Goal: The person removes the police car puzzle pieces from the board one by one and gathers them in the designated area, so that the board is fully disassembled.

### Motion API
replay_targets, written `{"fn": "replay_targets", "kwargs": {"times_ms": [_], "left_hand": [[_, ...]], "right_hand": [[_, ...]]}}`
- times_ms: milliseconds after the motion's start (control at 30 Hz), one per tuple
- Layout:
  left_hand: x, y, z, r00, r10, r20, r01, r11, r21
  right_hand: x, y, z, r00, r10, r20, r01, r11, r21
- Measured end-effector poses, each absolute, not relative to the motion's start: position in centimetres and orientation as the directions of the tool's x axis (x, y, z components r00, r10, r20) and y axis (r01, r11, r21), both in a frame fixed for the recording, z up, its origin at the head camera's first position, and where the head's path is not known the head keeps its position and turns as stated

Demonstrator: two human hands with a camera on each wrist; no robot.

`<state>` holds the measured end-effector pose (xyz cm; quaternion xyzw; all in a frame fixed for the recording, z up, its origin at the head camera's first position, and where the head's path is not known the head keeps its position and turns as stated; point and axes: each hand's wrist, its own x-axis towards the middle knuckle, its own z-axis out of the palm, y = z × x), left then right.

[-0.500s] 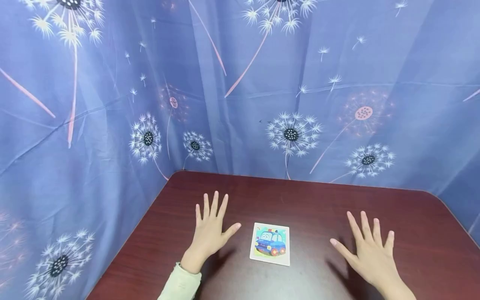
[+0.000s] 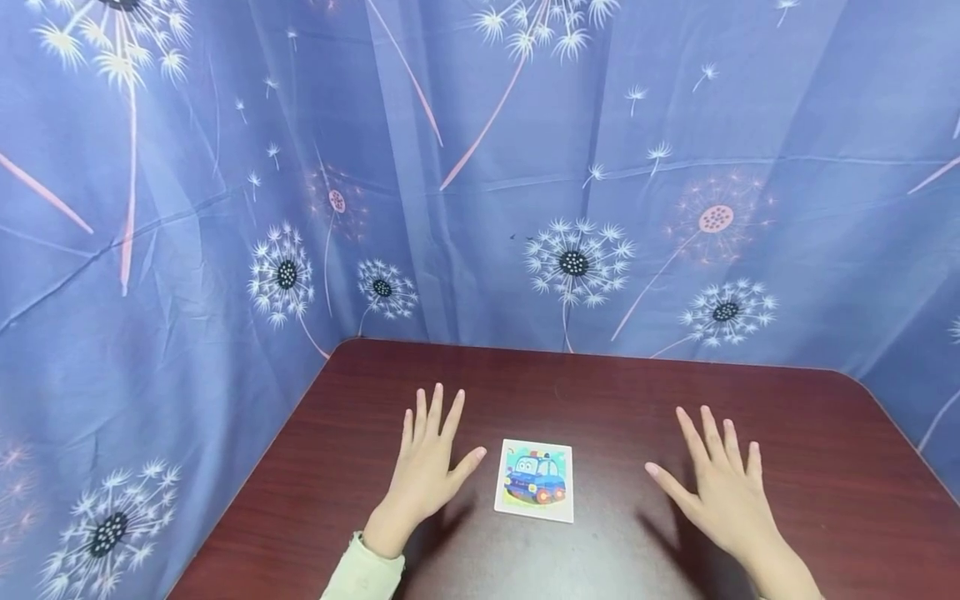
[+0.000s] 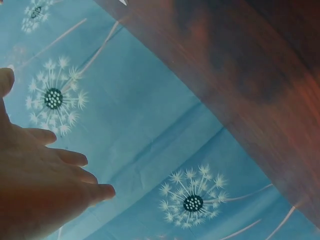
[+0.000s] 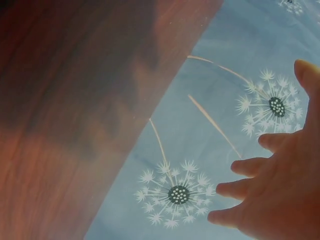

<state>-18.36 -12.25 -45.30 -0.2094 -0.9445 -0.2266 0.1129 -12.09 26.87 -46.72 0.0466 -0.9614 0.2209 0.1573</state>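
Observation:
A square picture tile [image 2: 534, 482] with a white border and a blue cartoon police car lies flat on the dark red table [image 2: 600, 400]. To its left my left hand [image 2: 426, 475] is held over the table, fingers straight and spread, thumb toward the tile. My right hand [image 2: 723, 496] hovers to the right of the tile, also with spread fingers, its shadow falling on the tabletop. Both hands are empty. In the wrist views, the left hand [image 3: 45, 175] and the right hand [image 4: 275, 180] appear with fingers extended and nothing in them.
Blue curtains [image 2: 450, 250] printed with white and pink dandelions hang along the back and left sides of the table. The table has rounded far corners. A pale sleeve [image 2: 366, 571] covers the left forearm.
The right hand has shifted a little to the left and up, nearer the tile. The left hand has moved slightly right. The whole view has shifted slightly; the tile still lies on the table.

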Motion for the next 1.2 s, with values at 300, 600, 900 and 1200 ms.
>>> {"fn": "replay_targets", "kwargs": {"times_ms": [300,600,900,1200], "left_hand": [[-17.3,-11.1,-45.5,-0.861,0.397,0.317,0.500,0.773,0.391],[-16.6,-10.0,-45.6,-0.842,0.442,0.310,0.538,0.734,0.415],[-16.1,-9.2,-46.1,-0.810,0.515,0.281,0.586,0.706,0.398],[-15.7,-8.6,-46.8,-0.797,0.564,0.217,0.603,0.713,0.359]], "right_hand": [[-12.7,25.5,-46.1,-0.922,-0.046,0.385,-0.222,0.877,-0.426],[-13.9,24.0,-45.6,-0.879,-0.094,0.468,-0.325,0.837,-0.441],[-14.7,22.2,-45.3,-0.878,-0.132,0.461,-0.387,0.762,-0.520],[-16.3,20.3,-45.2,-0.890,-0.175,0.421,-0.419,0.679,-0.603]]}}
